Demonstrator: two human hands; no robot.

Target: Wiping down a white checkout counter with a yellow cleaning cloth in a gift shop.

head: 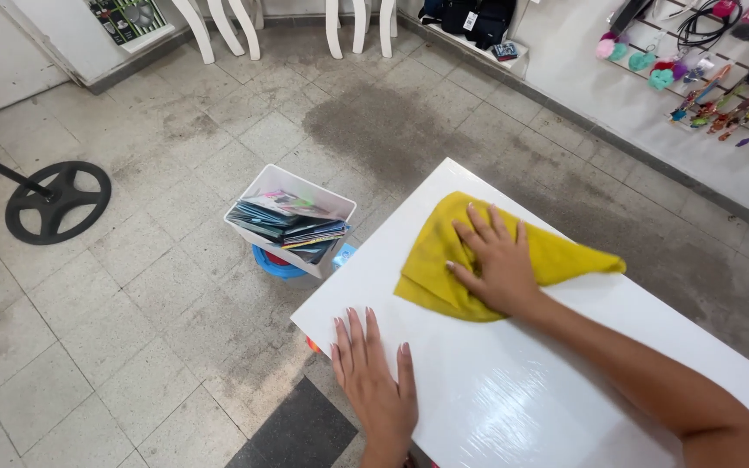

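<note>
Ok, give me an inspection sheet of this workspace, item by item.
Surface: glossy white tabletop, bare but for the cloth.
Job's things: yellow cloth, bunched flat on the tabletop.
Clutter: white bin of flat packets on a blue stool beside the table.
Grippers: right hand pressed flat on the cloth; left hand flat on the tabletop edge, fingers spread.
Cables: black cords hung on the wall.
Surroundings: stained tiled floor, black round stand base, wall display of small accessories.

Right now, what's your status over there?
Right hand flat on yellow cloth. Left hand flat on white tabletop. Nothing else on the tabletop.
</note>
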